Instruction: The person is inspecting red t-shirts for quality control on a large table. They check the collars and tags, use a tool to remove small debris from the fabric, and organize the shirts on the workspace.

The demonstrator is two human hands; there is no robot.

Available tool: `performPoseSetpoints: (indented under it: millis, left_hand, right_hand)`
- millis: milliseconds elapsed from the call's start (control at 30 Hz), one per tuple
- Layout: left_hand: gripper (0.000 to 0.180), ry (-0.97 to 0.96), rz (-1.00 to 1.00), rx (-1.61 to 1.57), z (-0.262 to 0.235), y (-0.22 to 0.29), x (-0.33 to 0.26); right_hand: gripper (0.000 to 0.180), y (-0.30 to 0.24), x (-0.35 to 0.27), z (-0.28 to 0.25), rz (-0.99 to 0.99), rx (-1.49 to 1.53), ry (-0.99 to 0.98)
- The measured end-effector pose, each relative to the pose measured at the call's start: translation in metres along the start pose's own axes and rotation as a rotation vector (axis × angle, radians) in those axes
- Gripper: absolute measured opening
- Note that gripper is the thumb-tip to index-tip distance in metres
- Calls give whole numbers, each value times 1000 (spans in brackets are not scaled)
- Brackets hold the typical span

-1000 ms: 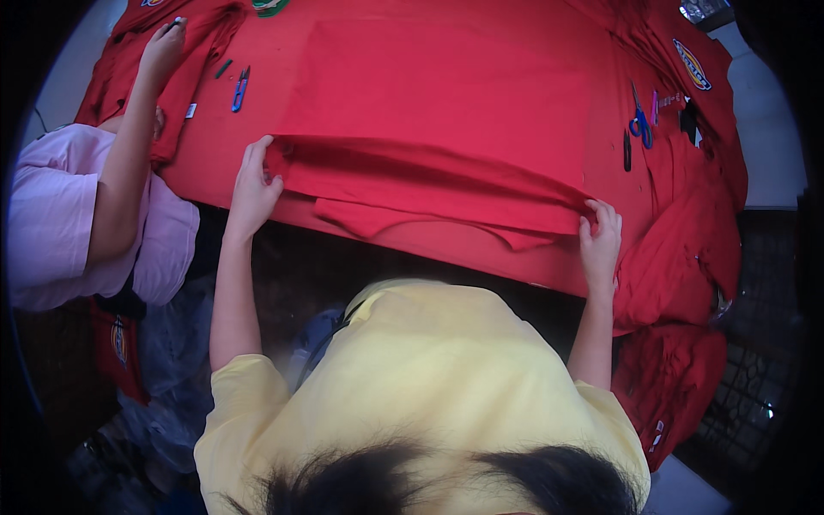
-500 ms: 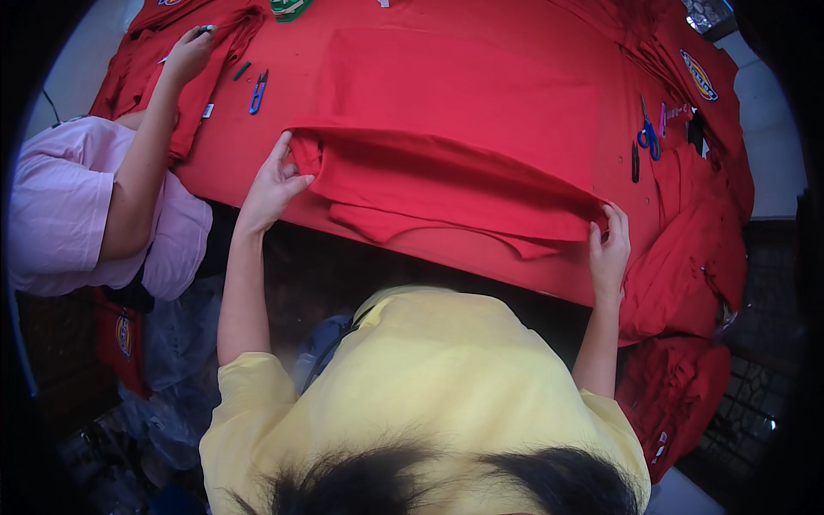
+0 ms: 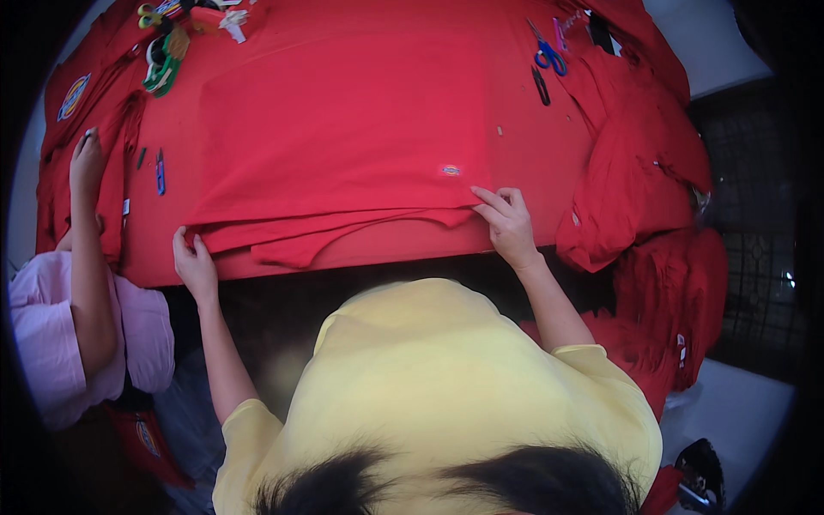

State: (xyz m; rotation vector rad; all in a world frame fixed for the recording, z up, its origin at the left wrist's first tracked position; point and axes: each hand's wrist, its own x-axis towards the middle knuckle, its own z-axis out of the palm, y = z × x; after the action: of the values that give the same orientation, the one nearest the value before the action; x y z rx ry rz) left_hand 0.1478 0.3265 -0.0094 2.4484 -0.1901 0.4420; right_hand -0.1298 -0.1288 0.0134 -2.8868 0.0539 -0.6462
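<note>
A red garment (image 3: 343, 137) lies flat and folded on the red-covered table (image 3: 532, 146), a small sewn patch near its lower right corner. My left hand (image 3: 194, 264) grips the garment's lower left corner at the table's near edge. My right hand (image 3: 509, 225) holds its lower right corner, fingers spread over the fabric. Folded layers and a sleeve stick out below the near edge between my hands.
A co-worker in a pink top (image 3: 51, 343) sits at the left, one hand (image 3: 86, 159) on red cloth. Blue scissors (image 3: 546, 55) and a dark tool (image 3: 541, 86) lie far right, green-handled scissors (image 3: 160, 70) far left, a small blue clipper (image 3: 160, 172). Red garments (image 3: 635, 180) pile at the right.
The raised fold I held has come down flat toward the near edge. Both my hands have moved with it to its lower corners. The co-worker's hand stays on the cloth.
</note>
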Motion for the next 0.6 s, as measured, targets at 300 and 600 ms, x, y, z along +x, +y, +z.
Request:
performPoseSetpoints:
  millis: [300,600]
  left_hand:
    - [22,38,56,-232,2,-18,-3]
    - [28,-134,-15,-702,-38,15,10]
  right_hand:
    - [21,6,-9,-10,216,168,174]
    - [19,18,-2,-40,321,322,210]
